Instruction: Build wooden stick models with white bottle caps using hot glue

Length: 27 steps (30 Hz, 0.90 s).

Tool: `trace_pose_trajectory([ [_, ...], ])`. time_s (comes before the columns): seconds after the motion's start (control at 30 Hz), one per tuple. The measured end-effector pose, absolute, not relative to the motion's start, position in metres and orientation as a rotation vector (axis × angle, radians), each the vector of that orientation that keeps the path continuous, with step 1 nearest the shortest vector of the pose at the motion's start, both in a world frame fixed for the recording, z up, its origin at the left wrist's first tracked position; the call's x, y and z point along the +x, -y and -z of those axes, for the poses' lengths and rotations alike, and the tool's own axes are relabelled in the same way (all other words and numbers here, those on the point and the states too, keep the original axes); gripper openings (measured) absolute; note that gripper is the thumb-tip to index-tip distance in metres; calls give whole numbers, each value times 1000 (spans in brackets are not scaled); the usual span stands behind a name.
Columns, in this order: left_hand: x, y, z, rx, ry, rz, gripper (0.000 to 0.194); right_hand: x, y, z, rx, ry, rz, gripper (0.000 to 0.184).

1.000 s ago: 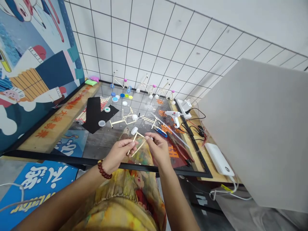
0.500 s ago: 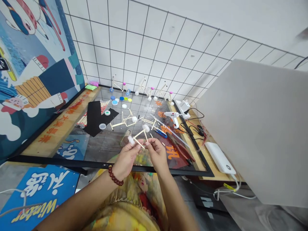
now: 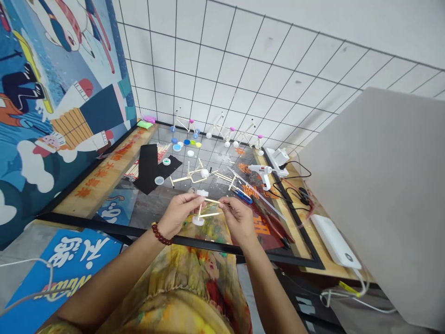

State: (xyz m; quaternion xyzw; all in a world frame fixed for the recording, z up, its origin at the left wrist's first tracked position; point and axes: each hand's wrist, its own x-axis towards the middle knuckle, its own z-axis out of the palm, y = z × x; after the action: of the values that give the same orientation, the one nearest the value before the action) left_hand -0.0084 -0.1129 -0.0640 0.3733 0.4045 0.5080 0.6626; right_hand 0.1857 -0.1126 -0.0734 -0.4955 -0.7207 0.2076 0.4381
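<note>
Both my hands grip a small frame of pale wooden sticks [image 3: 210, 215] above the near edge of the glass tabletop. A white bottle cap [image 3: 198, 221] is at its lower corner, and a second white cap [image 3: 202, 193] is at the upper end. My left hand [image 3: 178, 214] pinches the upper stick near that cap, thumb and fingers closed. At the right ends of the sticks, the fingertips of my right hand [image 3: 239, 220] are closed too. Just beyond lies another stick frame [image 3: 181, 179] with a white cap [image 3: 204, 173]. A blue utility knife [image 3: 243, 196] rests beyond my right hand.
A white glue gun [image 3: 260, 170] with a black cord stands at the right, near a power strip [image 3: 277, 162]. Black sheets [image 3: 148, 169] and several bottle caps [image 3: 177, 147] lie left and back. Small stick models [image 3: 222, 130] line the wall. A white power bank [image 3: 335, 243] sits right.
My hands have turned the stick frame, so one cap now hangs low and the upper stick runs between my fingertips. My view has swung left, shifting the scene rightward.
</note>
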Motion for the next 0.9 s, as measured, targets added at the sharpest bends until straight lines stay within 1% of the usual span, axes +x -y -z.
trace_pose_trajectory([
  [0.17, -10, 113, 72, 790, -944, -1144, 38, 183, 112, 69, -1223, 1883, -407, 17],
  [0.33, -12, 117, 69, 711, -885, -1120, 42, 178, 112, 69, -1223, 1846, -437, 15],
  [0.4, -15, 118, 66, 669, -901, -1151, 42, 181, 110, 69, -1242, 1791, -481, 14],
  [0.5, -28, 118, 59, 606, -925, -1222, 42, 200, 103, 69, -1300, 1680, -536, 20],
  [0.63, -48, 117, 49, 595, -954, -1341, 44, 226, 93, 65, -1365, 1627, -429, 15],
  [0.67, -50, 117, 47, 599, -958, -1352, 44, 227, 93, 64, -1342, 1646, -435, 16],
  [0.7, -50, 117, 46, 601, -958, -1354, 44, 223, 94, 62, -1299, 1677, -478, 22],
  [0.8, -42, 121, 45, 604, -938, -1322, 42, 198, 100, 58, -1100, 1770, -777, 60],
  [0.83, -38, 123, 45, 606, -928, -1307, 41, 188, 102, 57, -1027, 1795, -858, 67],
  [0.87, -35, 124, 45, 607, -916, -1295, 40, 180, 104, 56, -966, 1833, -920, 66],
  [0.9, -35, 125, 44, 605, -902, -1287, 38, 174, 105, 56, -929, 1873, -962, 56],
])
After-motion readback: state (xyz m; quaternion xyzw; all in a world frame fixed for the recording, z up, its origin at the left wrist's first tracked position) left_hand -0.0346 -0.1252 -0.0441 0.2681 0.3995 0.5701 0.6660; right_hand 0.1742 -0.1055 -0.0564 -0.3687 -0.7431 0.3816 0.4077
